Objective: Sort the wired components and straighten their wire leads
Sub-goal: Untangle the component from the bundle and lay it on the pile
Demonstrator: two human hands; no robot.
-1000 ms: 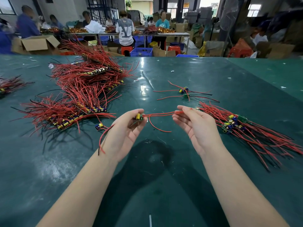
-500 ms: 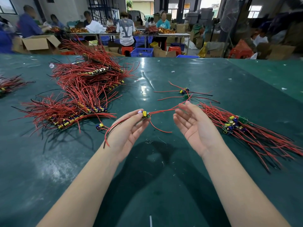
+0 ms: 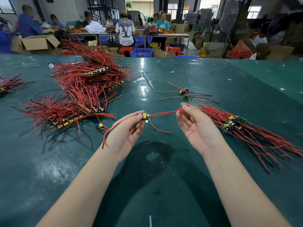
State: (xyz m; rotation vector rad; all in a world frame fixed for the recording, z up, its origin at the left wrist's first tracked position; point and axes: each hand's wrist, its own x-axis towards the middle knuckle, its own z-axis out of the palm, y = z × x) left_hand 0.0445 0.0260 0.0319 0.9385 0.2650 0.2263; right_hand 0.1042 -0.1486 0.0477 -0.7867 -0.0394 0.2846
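Nearest the camera, two bare forearms are stretched forward over the green table (image 3: 164, 185). At mid-depth, a small wired component (image 3: 144, 116) with a yellow part is pinched between the fingertips of the left hand (image 3: 127, 134) and held just above the table. From it, one red lead (image 3: 113, 131) is trailed back along the left wrist, a second short lead (image 3: 158, 129) is curled down toward the table, and a pair of long red leads (image 3: 164, 113) is stretched rightward to the right hand (image 3: 196, 126). There the pair is nipped between thumb and fingertips, while the remaining fingers are left loosely spread, palm up.

The step in hand is judged to be the straightening of this one component's leads, with the wires drawn taut between the two hands. For the next move, a steady pull along the leads out to their tips would be called for, with the board kept firmly pinched; the straightened piece would then probably be laid on a pile.

Just right of the right hand lies a small bundle of components (image 3: 232, 124), presumably sorted. Just left of the left hand, a single component (image 3: 99, 126) lies loose. Farther left and farther back, large heaps of red-wired boards (image 3: 85, 89) are spread, and two or three loose components (image 3: 184, 93) lie beyond the hands.
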